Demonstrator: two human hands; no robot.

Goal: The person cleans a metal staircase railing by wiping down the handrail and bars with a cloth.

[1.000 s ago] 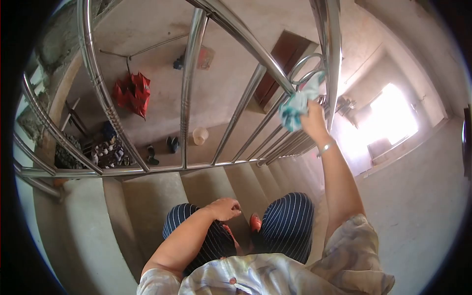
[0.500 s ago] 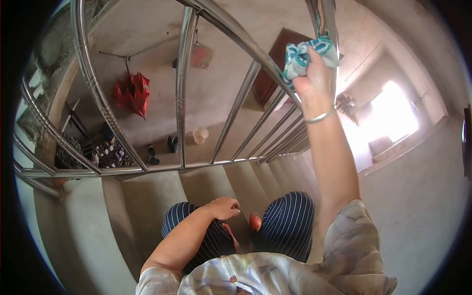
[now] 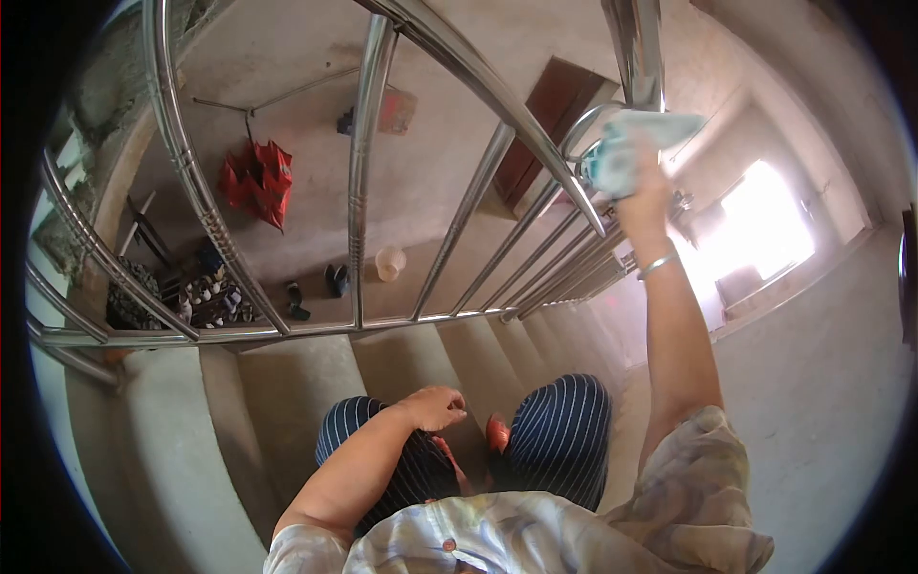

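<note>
A white and teal cloth is gripped in my right hand, stretched out at the upper right. Motion blurs both the cloth and the fingers. The cloth is against or just in front of a metal railing post, beside a curved metal piece; contact is hard to tell. My left hand rests on my left knee, its fingers loosely bent and slightly apart, holding nothing. My striped trouser legs are bent beneath me on the stairs.
Shiny railing bars run along the left side of the concrete steps. Beyond them hang a red folded umbrella and, on the floor below, shoes and a pale bin. A bright window is at right.
My right hand has moved right and slightly down with the cloth, which now trails out to the right. The curved metal piece has come into view. My left hand stays on the knee.
</note>
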